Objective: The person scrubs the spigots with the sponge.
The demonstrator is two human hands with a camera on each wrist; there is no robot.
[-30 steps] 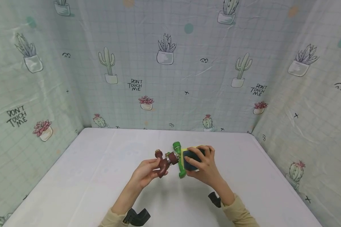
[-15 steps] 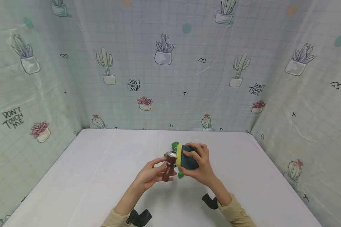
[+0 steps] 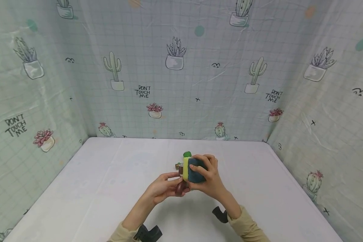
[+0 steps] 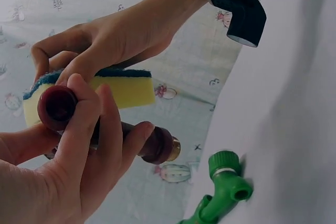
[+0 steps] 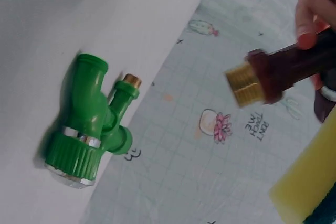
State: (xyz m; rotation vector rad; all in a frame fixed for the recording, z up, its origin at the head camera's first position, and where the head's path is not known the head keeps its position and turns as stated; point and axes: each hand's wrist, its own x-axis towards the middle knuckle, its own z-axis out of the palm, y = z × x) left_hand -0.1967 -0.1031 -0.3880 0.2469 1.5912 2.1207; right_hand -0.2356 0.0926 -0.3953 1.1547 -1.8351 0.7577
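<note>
My left hand [image 3: 163,189] grips a dark red-brown water tap [image 5: 275,74] with a brass threaded end, its fingers wrapped round the body in the left wrist view. My right hand [image 3: 210,176] holds a yellow sponge [image 4: 128,92] with a dark blue-green scouring side. The sponge's yellow face is up against the tap in the head view and covers part of it. A green tap [image 5: 86,108] with a ribbed knob and brass end lies on the white table, mostly hidden behind the sponge in the head view.
The white table [image 3: 124,168] reaches back to curtains [image 3: 181,84] printed with cacti, which stand on three sides. A black curved piece is worn on each wrist, one at the left sleeve [image 3: 122,233] and one at the right sleeve [image 3: 248,223].
My left hand has turned the brown tap from tilted to more upright and shifted slightly right. The sponge has moved left onto it, its yellow face turning towards the tap.
</note>
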